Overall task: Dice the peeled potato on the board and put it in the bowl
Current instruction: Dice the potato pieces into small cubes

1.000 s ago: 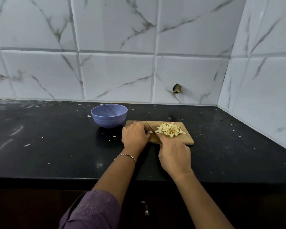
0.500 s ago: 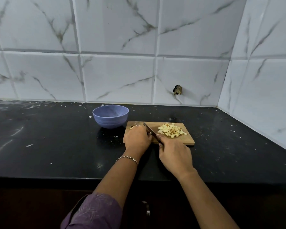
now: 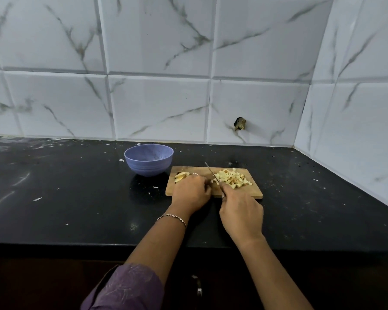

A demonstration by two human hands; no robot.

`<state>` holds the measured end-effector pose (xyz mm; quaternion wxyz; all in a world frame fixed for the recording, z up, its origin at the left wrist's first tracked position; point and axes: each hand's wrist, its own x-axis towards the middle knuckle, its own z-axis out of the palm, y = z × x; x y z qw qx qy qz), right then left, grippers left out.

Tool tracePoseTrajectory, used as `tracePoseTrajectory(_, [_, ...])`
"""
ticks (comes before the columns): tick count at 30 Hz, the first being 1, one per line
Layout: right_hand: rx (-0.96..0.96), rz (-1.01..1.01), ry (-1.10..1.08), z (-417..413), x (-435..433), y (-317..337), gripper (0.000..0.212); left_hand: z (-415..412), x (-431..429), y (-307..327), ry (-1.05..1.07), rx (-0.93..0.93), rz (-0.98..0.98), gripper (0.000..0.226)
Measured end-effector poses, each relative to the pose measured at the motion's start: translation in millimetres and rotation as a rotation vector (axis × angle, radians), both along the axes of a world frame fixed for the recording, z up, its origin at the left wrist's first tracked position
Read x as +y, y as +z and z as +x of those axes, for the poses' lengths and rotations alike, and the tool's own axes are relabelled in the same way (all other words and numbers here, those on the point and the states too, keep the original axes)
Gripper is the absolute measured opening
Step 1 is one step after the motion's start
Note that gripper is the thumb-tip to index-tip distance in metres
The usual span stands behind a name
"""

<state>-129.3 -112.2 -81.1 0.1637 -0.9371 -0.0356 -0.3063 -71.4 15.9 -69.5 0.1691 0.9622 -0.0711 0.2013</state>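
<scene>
The left hand (image 3: 190, 191) curls over the uncut potato strips (image 3: 180, 176) at the board's (image 3: 238, 193) left end while the right hand (image 3: 241, 212) grips the knife (image 3: 211, 174) close beside it, so a slipping blade may nick a knuckle or scatter the diced pile (image 3: 232, 179) onto the counter (image 3: 76, 198).

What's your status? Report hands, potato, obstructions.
Left hand holds uncut slices; right hand grips knife. Diced pile on board, bowl empty. Nothing blocking.

no readable text, no labels
</scene>
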Motion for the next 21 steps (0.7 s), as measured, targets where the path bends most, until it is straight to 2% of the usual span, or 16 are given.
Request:
tracePoseTrajectory(3, [0.002,0.057,0.018,-1.3,-2.7,2.2,0.044,-0.2,1.2,1.2,0.026,-0.017,-0.045,0.035])
tracePoseTrajectory(8, [0.033,-0.012,0.1,-3.6,-0.7,2.8,0.042,-7.1,6.4,6.8,0.23,-0.174,-0.243,0.028])
tracePoseTrajectory(13, [0.051,-0.002,0.009,1.2,-1.3,1.5,0.046,-10.7,26.2,6.6,0.355,-0.179,-0.614,0.03])
tracePoseTrajectory(16, [0.062,-0.008,0.042,-2.7,-0.5,3.4,0.046,-13.6,44.7,5.4,0.396,-0.157,-0.831,0.027])
tracePoseTrajectory(19, [0.057,-0.032,0.101,-6.3,0.8,6.1,0.046,-16.5,61.4,1.8,0.395,-0.135,-0.9,0.024])
tracePoseTrajectory(21, [0.04,-0.04,0.121,-6.2,1.2,6.6,0.046,-15.6,69.2,-1.0,0.35,-0.093,-0.875,0.019])
